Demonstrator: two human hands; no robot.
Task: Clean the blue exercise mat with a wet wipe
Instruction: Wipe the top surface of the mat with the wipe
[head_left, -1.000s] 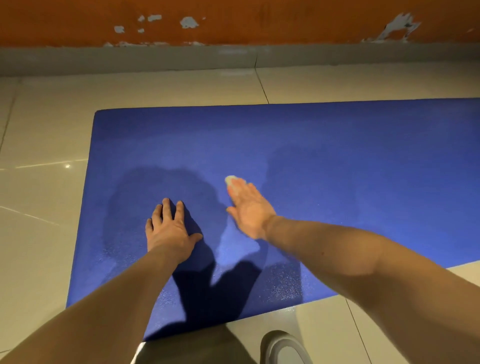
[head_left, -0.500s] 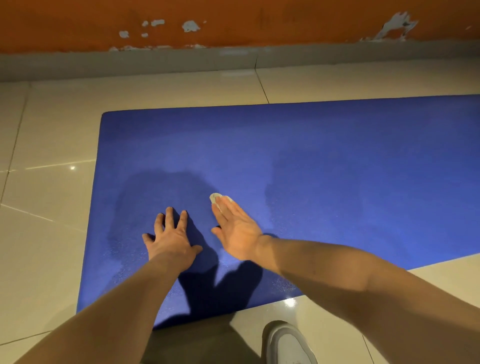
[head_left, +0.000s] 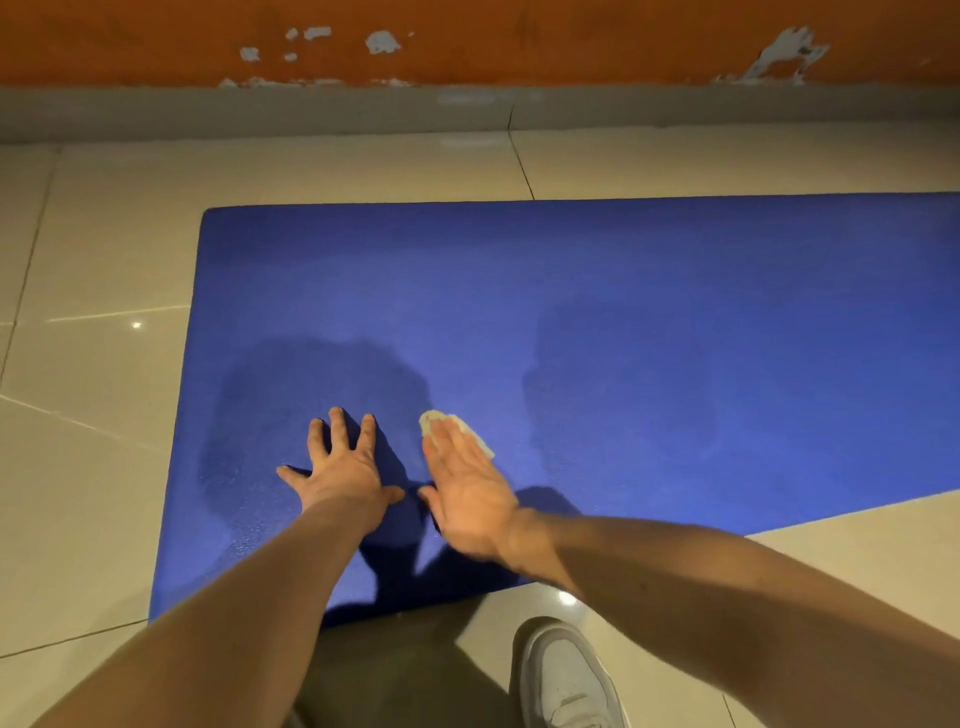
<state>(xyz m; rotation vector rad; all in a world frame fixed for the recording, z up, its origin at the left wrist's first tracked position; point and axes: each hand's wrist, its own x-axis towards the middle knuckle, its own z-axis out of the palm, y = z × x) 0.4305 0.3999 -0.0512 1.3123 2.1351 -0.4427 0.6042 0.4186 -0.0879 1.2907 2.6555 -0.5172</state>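
Head view: right hand (head_left: 470, 499), fingers straight and together, presses wet wipe (head_left: 430, 421) onto blue mat (head_left: 675, 291), near-left. Left hand (head_left: 340, 467) braces, fingers spread. Darker patches (head_left: 291, 395) may be damp; far and right areas likely unwiped.

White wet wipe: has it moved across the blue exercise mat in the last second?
Yes: the white wet wipe slid toward the near edge of the blue exercise mat, closer to the left hand.

Open blue mat (head_left: 675, 312) ahead and right of right hand (head_left: 470, 499); left hand (head_left: 340, 473) planted just beside, leftward.
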